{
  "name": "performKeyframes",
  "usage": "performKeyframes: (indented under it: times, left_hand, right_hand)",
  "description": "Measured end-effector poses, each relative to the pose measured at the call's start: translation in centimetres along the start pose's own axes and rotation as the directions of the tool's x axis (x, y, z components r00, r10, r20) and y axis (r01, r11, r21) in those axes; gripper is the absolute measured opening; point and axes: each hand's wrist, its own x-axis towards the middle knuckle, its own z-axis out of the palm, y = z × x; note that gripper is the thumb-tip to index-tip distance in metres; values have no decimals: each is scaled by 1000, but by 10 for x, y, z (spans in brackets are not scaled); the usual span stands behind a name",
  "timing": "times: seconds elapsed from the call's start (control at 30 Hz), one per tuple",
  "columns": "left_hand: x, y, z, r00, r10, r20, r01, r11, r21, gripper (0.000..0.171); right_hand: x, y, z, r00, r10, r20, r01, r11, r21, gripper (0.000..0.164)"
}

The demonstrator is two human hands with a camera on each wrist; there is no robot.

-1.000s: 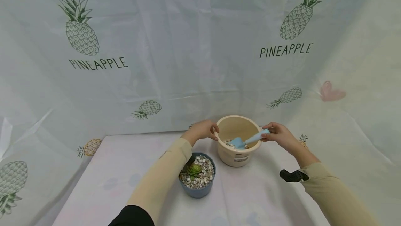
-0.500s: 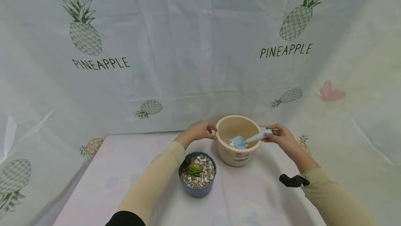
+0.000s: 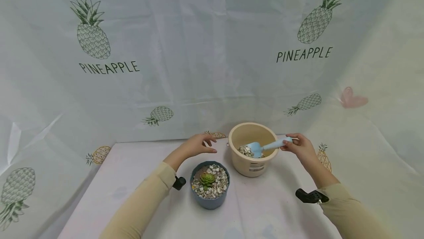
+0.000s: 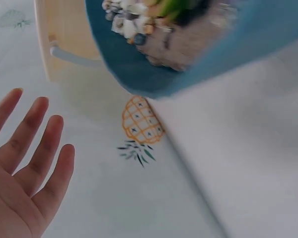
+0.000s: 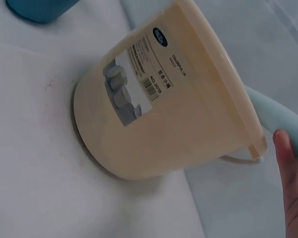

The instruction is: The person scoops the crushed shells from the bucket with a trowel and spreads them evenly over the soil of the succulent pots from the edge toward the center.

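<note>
A light-blue hand shovel (image 3: 273,144) leans in a cream bucket (image 3: 252,164), its blade among pale pebbles (image 3: 246,151). The right hand (image 3: 300,147) pinches the end of its handle above the bucket's right rim; in the right wrist view the fingers (image 5: 290,181) lie against the handle (image 5: 278,115). To the left of the bucket, the left hand (image 3: 195,146) is in the air with fingers spread, touching nothing; the left wrist view shows its fingers (image 4: 53,171) apart. Below it stands a blue-grey flowerpot (image 3: 210,203) with a green succulent (image 3: 207,179) and pebbles on brown soil.
The table (image 3: 159,202) has a pale printed cover. Behind it hangs a whitish curtain (image 3: 198,66) with pineapple prints, close to the bucket's back. A label (image 5: 131,82) is on the bucket's side, and its handle hangs down.
The left hand has let go of the bucket's left rim and moved left, uncovering more of the flowerpot. The right hand has drawn the shovel slightly to the right.
</note>
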Motion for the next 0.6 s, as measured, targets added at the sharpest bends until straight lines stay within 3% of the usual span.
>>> performKeyframes:
  times: [0.2,0.33,0.5,0.6]
  left_hand:
    - [-28,-15,0,1000,-16,-20,15,999,-52,45]
    - [-46,-25,2,1000,-2,-7,2,998,-65,49]
    - [-64,-40,9,999,2,46,3,994,-106,54]
    - [-74,-48,14,994,6,111,9,991,-133,65]
  right_hand:
    - [-3,-5,1,996,19,-90,-18,1000,17,51]
    - [-6,-9,1,994,21,-106,-17,999,37,50]
    - [-7,-15,4,996,-7,-94,18,993,120,33]
    - [-9,-21,7,996,-18,-90,32,987,155,26]
